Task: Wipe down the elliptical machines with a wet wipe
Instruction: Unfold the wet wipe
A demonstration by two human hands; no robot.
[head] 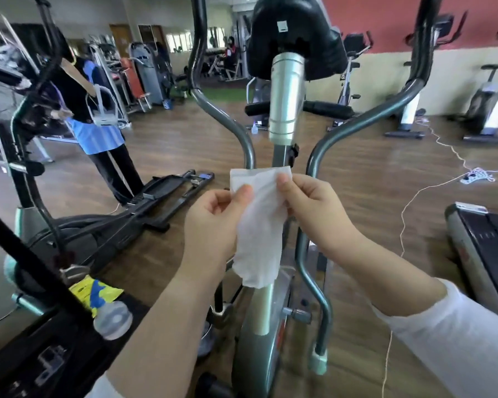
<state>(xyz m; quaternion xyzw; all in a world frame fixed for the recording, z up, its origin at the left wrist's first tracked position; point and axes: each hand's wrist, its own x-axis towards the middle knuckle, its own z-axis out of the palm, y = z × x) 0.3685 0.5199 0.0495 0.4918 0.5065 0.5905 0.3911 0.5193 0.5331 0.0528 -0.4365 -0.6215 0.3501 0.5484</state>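
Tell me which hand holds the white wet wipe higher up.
The right hand: it pinches the white wet wipe near its top right corner; the left hand pinches lower on the left edge.

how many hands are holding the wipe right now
2. The left hand pinches the wet wipe at its upper left edge; the right hand pinches its upper right corner.

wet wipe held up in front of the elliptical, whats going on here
A person pinches the top edge of a white wet wipe between left hand and right hand, holding it up before the elliptical machine. It hangs loose, apparently off the frame; wiping looks not yet begun.
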